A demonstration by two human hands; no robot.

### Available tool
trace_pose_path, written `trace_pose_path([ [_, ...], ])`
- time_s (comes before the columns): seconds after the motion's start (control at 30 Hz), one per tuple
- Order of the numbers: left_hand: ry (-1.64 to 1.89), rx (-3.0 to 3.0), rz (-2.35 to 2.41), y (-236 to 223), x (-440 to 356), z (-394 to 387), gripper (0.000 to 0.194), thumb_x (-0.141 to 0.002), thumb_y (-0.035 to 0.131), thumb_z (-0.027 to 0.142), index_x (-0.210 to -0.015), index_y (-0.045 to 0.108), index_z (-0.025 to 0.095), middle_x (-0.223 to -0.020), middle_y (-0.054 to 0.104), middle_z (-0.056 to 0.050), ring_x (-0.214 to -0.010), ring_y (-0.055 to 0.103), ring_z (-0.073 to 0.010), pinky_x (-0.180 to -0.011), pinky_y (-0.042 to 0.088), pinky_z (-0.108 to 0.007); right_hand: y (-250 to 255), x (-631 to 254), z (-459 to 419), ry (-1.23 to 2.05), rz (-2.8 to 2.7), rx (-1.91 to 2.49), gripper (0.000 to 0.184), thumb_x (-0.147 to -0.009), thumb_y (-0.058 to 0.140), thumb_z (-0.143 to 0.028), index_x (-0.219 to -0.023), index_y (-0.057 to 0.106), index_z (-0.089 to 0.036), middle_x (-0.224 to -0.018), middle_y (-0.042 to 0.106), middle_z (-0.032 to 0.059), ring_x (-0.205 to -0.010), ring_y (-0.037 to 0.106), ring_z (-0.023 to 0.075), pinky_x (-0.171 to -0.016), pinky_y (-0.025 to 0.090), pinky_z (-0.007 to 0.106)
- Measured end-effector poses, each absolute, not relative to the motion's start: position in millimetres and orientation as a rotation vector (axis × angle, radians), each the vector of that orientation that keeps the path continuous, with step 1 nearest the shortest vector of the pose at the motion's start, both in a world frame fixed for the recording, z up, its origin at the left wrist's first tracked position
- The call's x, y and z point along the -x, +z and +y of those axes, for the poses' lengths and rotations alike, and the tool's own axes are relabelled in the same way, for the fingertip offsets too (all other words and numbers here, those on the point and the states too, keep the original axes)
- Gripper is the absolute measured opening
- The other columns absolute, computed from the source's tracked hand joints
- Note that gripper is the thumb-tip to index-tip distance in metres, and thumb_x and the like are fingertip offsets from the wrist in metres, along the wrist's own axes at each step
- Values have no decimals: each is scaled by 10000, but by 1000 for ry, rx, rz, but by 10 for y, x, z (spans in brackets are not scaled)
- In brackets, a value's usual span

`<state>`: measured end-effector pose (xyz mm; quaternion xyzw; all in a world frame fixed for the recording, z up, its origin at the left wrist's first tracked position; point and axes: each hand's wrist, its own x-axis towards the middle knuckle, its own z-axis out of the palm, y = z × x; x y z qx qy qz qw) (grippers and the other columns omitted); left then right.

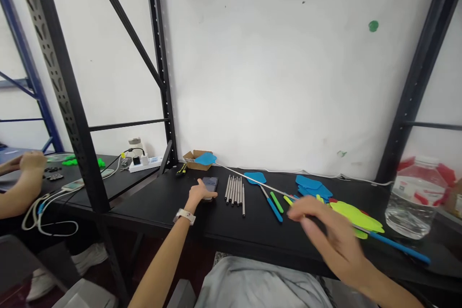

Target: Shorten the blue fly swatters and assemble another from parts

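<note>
Left hand (pixel 198 193) on phone (pixel 210 184), right hand (pixel 330 233) blurred across long swatter (pixel 399 247); can't tell either grip. Metal rods (pixel 235 190) beside phone.

The left hand (pixel 198 193) is at the phone (pixel 210 186), palm down and touching its near part, with the thumb stretched to the right and the forefinger pointing away along its left side; the left wrist (pixel 186 215) is just nearer the body than the phone, and the bare left forearm (pixel 164 255) slants down and leftward from it. The right hand (pixel 332 233) is raised, blurred, well to the right of the phone and closer to the body, its fingers bent and pointing left, thumb below them, while the right forearm (pixel 386 285) angles down and farther right; whether its fingers grip anything is unclear.
</note>
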<state>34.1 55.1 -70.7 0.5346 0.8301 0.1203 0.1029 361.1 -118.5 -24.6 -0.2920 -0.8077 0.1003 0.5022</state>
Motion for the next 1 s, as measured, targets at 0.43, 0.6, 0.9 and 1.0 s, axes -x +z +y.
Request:
trace_pose_path([
  [0.43, 1307, -2085, 1863, -536, -1483, 27, 950, -578, 652, 349, -1336, 107, 172, -1100, 448, -156, -932, 549, -278, -743, 423, -333, -499, -2934, 280, 1559, -1259, 609, 312, -822, 524, -367, -1011, 579, -125, -1101, 590, 143, -997, 573, 206, -931, 404, 360],
  [0.6, 1455, -2151, 1716, -449, -2169, 610, 994, -575, 669, 306, -1361, 76, 166, -1048, 406, -142, -899, 533, -278, -737, 417, -331, -313, -3404, 848, 1291, -1134, 818, 169, -819, 520, -203, -933, 614, -122, -974, 648, 125, -864, 626, 202, -848, 466, 354],
  [0.9, 1168, -2207, 1569, -486, -2700, 1198, 993, -644, 645, 435, -1390, 40, 183, -1192, 327, -201, -1118, 381, -381, -874, 325, -487, -448, -3978, 1620, 1078, -1025, 999, 198, -821, 491, -90, -982, 607, -86, -918, 663, 120, -779, 640, 179, -721, 522, 289],
  [1.0, 1291, -2321, 1417, -606, -2478, 995, 824, -752, 521, 447, -1384, 76, 161, -1243, 308, -190, -1163, 344, -324, -924, 307, -447, -574, -3995, 1805, 1020, -1006, 1054, 183, -812, 519, -101, -966, 618, -85, -922, 664, 110, -780, 637, 168, -698, 519, 254],
])
